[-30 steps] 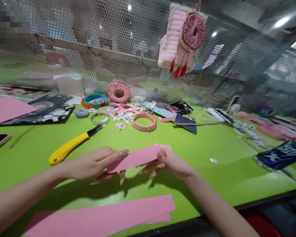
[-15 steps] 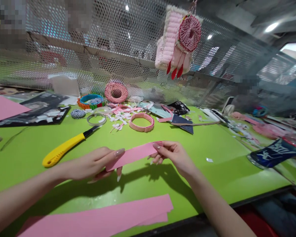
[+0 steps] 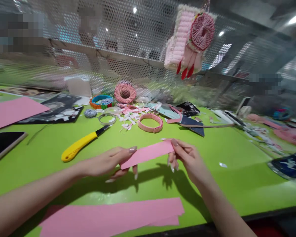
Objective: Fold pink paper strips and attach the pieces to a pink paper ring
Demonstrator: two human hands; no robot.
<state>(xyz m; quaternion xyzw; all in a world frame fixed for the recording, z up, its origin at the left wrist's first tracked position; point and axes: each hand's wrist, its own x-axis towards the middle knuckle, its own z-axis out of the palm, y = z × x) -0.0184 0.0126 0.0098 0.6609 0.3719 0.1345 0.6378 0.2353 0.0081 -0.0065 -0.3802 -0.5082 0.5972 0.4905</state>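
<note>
Strip (image 3: 149,154) pinched at both ends above the tabletop (image 3: 236,194)

From my seat I see the left hand (image 3: 108,161) pinching the pink strip's left end, thumb on top, other fingers spread below. The right hand (image 3: 191,161) pinches the opposite end, its lower fingers curled loosely; the strip slopes up to the right between them.

At my right edge the blue cup (image 3: 289,164) carries white marks, but it is cut off and I can't read them. Any print on the black packet (image 3: 45,113) is too small for me.

A pile (image 3: 113,214) of pink strips lies along the near edge. The yellow knife (image 3: 79,148) lies just beyond the left forearm, its tip near the tape roll (image 3: 106,124). Past the hands sit a pink ring (image 3: 150,129) and white scraps (image 3: 128,118); the phone (image 3: 5,144) is far left.
</note>
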